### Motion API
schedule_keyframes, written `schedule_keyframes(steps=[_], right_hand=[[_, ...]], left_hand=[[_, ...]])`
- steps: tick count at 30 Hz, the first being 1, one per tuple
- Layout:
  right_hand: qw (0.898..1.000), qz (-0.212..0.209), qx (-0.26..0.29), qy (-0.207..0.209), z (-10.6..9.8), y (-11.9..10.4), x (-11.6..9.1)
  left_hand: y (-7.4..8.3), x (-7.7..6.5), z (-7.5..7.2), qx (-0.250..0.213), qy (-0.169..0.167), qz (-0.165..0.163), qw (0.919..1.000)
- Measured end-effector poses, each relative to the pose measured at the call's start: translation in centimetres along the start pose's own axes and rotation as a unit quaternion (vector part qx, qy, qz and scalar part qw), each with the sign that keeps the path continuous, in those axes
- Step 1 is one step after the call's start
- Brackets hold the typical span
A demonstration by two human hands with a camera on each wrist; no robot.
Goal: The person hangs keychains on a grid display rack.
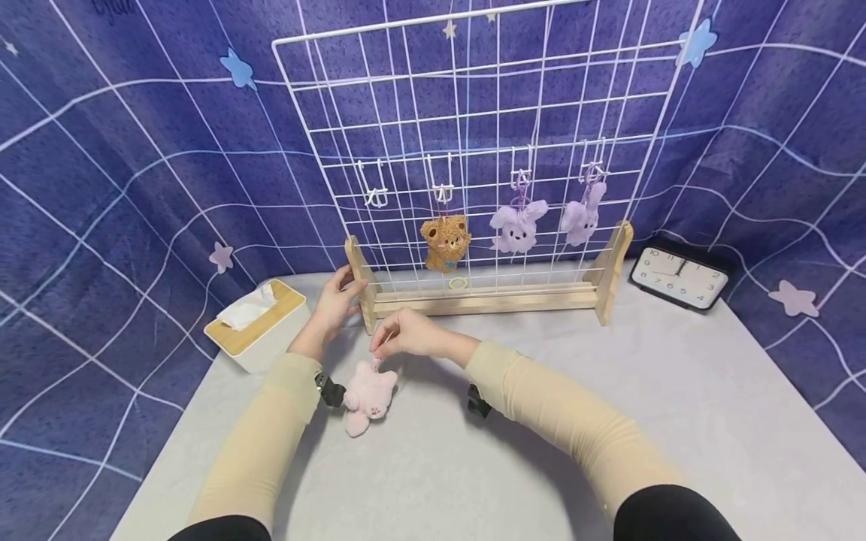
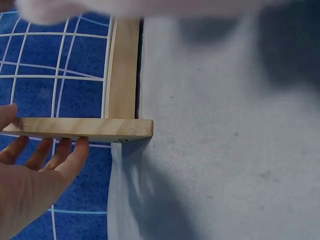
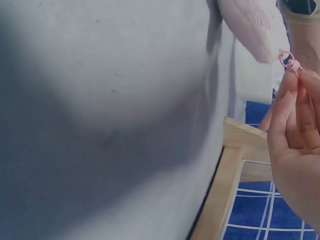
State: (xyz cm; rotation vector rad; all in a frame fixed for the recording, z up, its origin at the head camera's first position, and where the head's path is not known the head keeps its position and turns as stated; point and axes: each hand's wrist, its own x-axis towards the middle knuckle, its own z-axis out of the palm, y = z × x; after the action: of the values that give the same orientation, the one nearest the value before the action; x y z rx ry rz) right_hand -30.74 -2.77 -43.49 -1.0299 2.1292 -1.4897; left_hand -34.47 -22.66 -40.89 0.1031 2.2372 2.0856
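My right hand (image 1: 416,336) pinches the small pink clasp (image 3: 295,66) of a pink plush keychain (image 1: 370,392). The plush dangles below the fingertips, in front of the rack's left end; its pink ring shows in the right wrist view. At the left, my left hand (image 1: 334,304) holds the wooden side support (image 2: 125,129) of a white wire grid rack (image 1: 497,113), thumb on one face and fingers on the other. From the rack's hooks hang a brown bear plush (image 1: 446,242), a lilac plush (image 1: 518,227) and a second lilac plush (image 1: 582,218).
A white hook (image 1: 376,197) sits at the grid's left, beside the bear's. Left of the rack stands a tissue box (image 1: 287,300) with a wooden lid. A black-framed clock (image 1: 679,276) is at the right. Behind the rack hangs a blue patterned cloth (image 1: 155,248).
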Motion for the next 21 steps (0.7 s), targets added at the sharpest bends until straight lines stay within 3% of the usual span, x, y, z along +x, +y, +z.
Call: schedule_keyframes(steps=[9, 21], right_hand=[[0.999, -0.016, 0.026, -0.017, -1.1, -2.1, -0.2], [0.998, -0.055, 0.013, -0.003, -2.8, -5.4, -0.2]], left_hand=[[-0.1, -0.1, 0.0, -0.013, -0.001, 0.001, 0.9999], [0.2, -0.3, 0.0, -0.001, -0.001, 0.008, 1.0]])
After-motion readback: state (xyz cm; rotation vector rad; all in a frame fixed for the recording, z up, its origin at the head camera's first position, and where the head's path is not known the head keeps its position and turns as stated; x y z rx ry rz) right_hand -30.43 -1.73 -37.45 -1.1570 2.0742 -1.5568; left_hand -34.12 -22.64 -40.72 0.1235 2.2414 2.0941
